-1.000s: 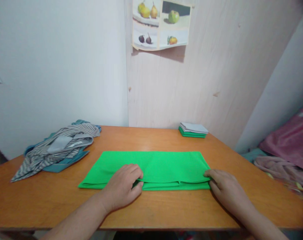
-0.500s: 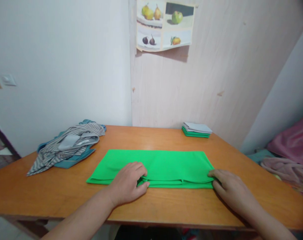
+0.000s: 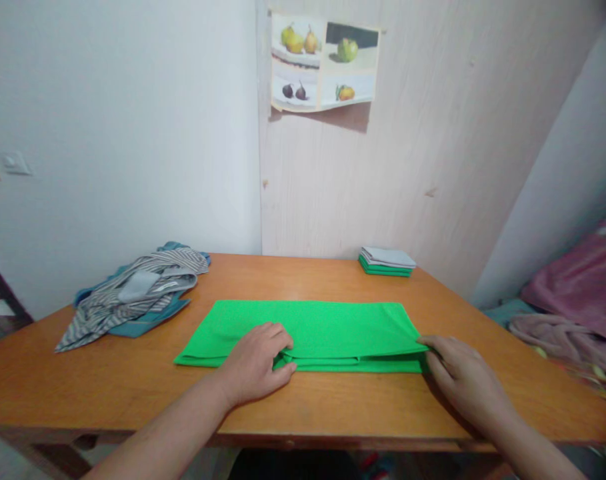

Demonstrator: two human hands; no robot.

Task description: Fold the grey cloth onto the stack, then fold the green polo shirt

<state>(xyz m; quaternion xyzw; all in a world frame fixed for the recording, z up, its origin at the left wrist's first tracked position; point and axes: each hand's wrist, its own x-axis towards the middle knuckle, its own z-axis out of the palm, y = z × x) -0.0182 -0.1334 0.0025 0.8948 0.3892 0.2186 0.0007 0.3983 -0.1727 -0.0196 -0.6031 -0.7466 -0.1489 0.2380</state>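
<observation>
A bright green cloth [image 3: 313, 327], folded into a long flat band, lies across the middle of the wooden table [image 3: 107, 393]. My left hand [image 3: 257, 363] rests on its near edge left of centre, fingers curled and pinching the top layer. My right hand [image 3: 460, 377] is at the cloth's near right corner, fingers closed on the lifted edge of that layer.
A heap of striped grey and blue cloths [image 3: 133, 297] lies at the table's back left. A small stack of folded grey and green cloths [image 3: 387, 261] sits at the back right. Pink fabric [image 3: 577, 300] is piled beside the table on the right. A fruit picture [image 3: 323, 63] hangs on the wall.
Both hands have stayed on the cloth's near edge. The top layer at the right corner has lifted slightly under my right fingers. The camera shifted a little.
</observation>
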